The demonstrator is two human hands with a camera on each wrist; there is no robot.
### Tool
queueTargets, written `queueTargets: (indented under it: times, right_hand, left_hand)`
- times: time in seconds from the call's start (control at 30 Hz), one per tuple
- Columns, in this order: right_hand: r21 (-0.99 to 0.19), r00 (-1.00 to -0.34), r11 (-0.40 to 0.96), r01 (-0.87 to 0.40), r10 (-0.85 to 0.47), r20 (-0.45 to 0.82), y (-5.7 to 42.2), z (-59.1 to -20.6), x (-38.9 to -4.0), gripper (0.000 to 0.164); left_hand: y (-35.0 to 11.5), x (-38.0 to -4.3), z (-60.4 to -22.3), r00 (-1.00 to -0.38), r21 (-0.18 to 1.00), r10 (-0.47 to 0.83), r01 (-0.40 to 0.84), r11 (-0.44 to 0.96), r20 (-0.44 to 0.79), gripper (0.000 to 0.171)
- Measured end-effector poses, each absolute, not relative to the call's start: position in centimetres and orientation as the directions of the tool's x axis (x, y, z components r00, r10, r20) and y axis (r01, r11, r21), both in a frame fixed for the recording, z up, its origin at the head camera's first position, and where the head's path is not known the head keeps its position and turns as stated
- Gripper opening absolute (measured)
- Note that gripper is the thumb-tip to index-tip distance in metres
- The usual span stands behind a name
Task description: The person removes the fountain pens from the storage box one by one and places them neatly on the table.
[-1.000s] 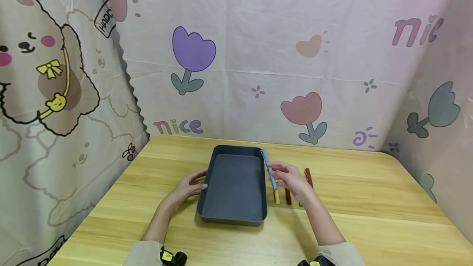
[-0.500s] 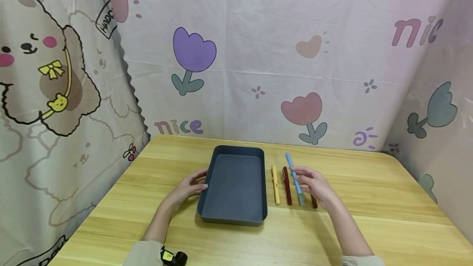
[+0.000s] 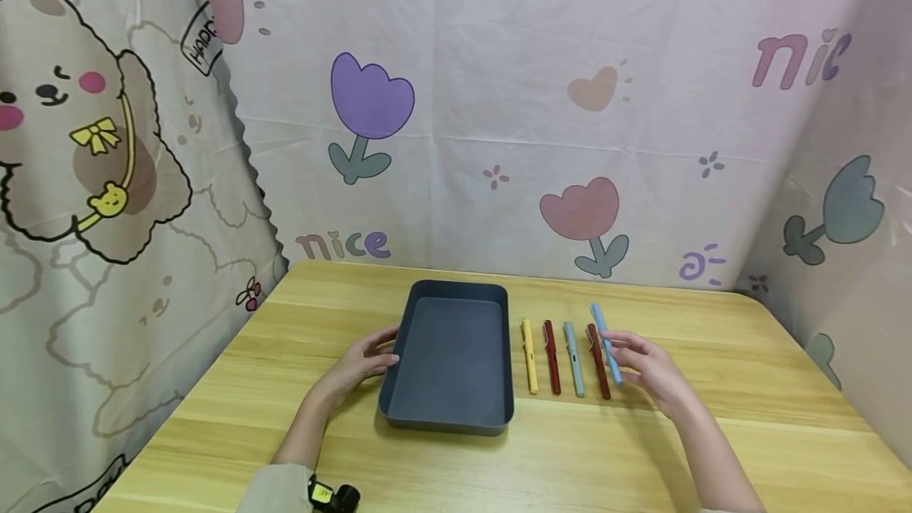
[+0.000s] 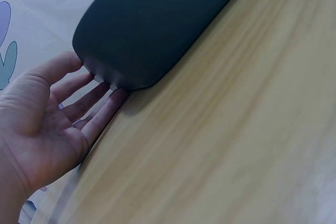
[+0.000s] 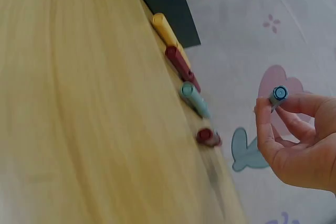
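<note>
My right hand [image 3: 651,370] pinches a light blue pen [image 3: 606,343] between thumb and fingers, above the table and just right of the row of pens. In the right wrist view the blue pen [image 5: 280,93] points one end at the camera. My left hand [image 3: 362,360] rests at the left side of a dark grey tray [image 3: 445,426]. Its fairly straight fingers touch the outer wall of the tray [image 4: 142,24] in the left wrist view. A yellow pen [image 3: 530,356], a dark red pen [image 3: 552,356], a light teal pen [image 3: 573,359] and another dark red pen [image 3: 598,362] lie side by side.
The tray and the pens are on a wood-grain table [image 3: 456,469], with the row of pens right of the tray. A printed curtain [image 3: 492,85] hangs behind the table's back edge and along both sides.
My right hand has carried the blue pen rightward, from beside the tray's right edge, across the row of pens, to the row's right end. My left hand stays at the tray.
</note>
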State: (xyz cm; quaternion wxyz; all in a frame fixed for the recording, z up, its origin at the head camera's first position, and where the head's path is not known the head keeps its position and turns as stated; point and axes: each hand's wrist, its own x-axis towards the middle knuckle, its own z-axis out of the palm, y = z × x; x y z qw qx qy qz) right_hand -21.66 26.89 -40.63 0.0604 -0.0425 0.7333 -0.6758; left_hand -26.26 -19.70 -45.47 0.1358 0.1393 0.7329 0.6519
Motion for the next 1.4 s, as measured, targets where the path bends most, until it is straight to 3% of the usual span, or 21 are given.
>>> queueTargets:
  times: [0.53,0.73,1.4]
  right_hand:
    - [-0.997,-0.994,0.02,0.081,-0.078,-0.082,30.4,-43.1,-21.2,0.027]
    - [-0.99,-0.989,0.035,0.137,-0.046,-0.139,30.9,-43.7,-21.4,0.027]
    - [-0.99,-0.991,0.066,0.123,-0.036,-0.126,30.6,-44.3,-21.8,0.035]
  left_hand:
    - [-19.7,-26.4,-45.8,-0.924,0.995,0.383,0.027,0.101,-0.014,0.061]
    - [-19.7,-26.4,-45.8,-0.922,0.994,0.387,0.029,0.103,-0.014,0.061]
    - [-19.7,-26.1,-45.6,-0.931,0.994,0.365,0.022,0.111,-0.02,0.061]
